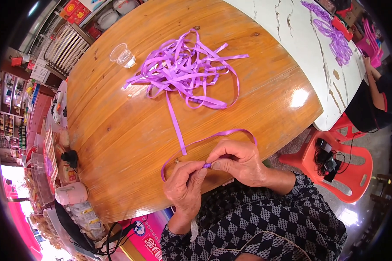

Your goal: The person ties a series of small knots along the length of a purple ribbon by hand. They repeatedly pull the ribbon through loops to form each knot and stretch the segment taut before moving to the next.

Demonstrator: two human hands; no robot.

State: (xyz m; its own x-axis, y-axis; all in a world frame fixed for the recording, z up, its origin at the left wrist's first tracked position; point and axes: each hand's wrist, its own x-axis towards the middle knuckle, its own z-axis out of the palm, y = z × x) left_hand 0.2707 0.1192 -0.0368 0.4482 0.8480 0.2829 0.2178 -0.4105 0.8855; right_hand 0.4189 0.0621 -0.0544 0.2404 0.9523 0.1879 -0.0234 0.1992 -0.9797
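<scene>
In the head view, the left hand (183,182) and right hand (240,163) each pinch, thumb against index finger, a small purple roll (207,165) between them, partly hidden by the fingertips. The hands meet tip to tip at the table's (126,156) near edge, forearms coming from below and from the right. A strap (215,135) arcs just beyond the grip; farther beyond lie the pile (187,74) and, left of it, a cup (125,57). A chair (339,165) stands rightward.
</scene>
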